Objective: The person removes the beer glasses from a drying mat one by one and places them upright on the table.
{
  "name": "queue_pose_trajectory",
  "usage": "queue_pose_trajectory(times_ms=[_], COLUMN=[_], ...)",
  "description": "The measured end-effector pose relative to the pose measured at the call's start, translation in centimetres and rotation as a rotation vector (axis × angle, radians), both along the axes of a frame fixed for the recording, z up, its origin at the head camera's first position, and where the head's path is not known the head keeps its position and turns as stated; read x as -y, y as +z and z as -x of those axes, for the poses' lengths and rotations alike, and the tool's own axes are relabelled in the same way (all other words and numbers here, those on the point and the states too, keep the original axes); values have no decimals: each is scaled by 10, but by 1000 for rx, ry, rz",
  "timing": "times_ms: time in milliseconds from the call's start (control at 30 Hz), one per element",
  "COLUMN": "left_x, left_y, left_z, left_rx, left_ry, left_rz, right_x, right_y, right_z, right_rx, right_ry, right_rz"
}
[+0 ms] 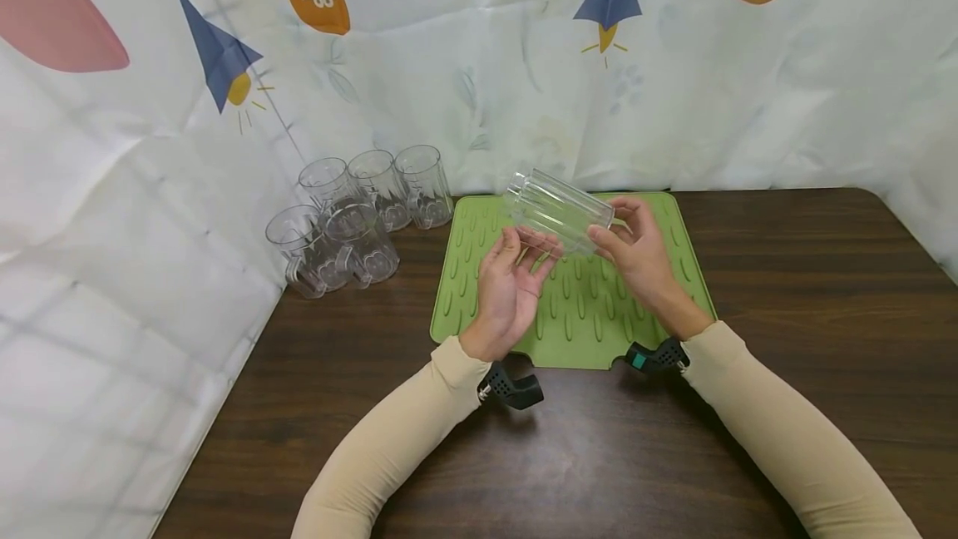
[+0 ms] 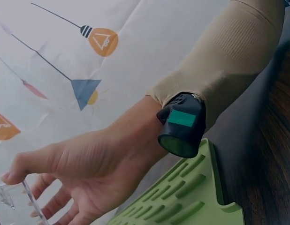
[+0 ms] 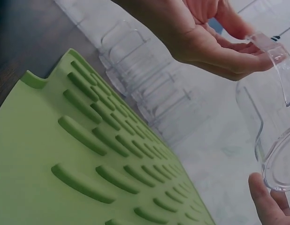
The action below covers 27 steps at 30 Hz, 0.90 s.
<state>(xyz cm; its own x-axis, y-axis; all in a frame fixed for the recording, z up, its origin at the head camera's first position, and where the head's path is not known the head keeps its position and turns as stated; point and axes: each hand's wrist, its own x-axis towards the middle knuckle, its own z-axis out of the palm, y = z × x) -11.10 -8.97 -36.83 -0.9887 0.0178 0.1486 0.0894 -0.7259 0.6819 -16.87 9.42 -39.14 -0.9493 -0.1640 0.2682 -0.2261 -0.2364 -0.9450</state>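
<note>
A clear glass mug (image 1: 560,205) is held tilted, nearly on its side, above a green ridged mat (image 1: 591,348). My left hand (image 1: 511,294) pinches the mug's handle (image 3: 281,61) between thumb and fingers. At the mug's right end, my right hand (image 1: 639,256) grips the glass with thumb and fingertips. The right wrist view has the left hand at the handle, and right fingertips (image 3: 264,197) beside the mug's round end. Only a bit of the mug shows at the lower left of the left wrist view.
Several clear mugs (image 1: 364,244) stand upright in a cluster left of the mat, handles toward the front. A brown wooden table (image 1: 808,289) carries everything. Patterned white cloth (image 1: 479,90) hangs behind and along the left.
</note>
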Motion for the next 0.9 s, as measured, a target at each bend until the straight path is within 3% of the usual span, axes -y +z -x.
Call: queue_pose_trajectory(times_ms=[400,733,900], left_x=[-1,1,0], left_y=[5,12,14], left_z=[0,-1,-2], left_rx=[-63,-56,-61], left_ry=[-14,-80,-79], left_rz=[-25,52,75], right_x=[4,1,-2], right_y=[-2,1,3], right_z=[0,-3,-4], right_rx=[38,48,50], right_ry=[31,73,105], right_rz=[68,0,-40])
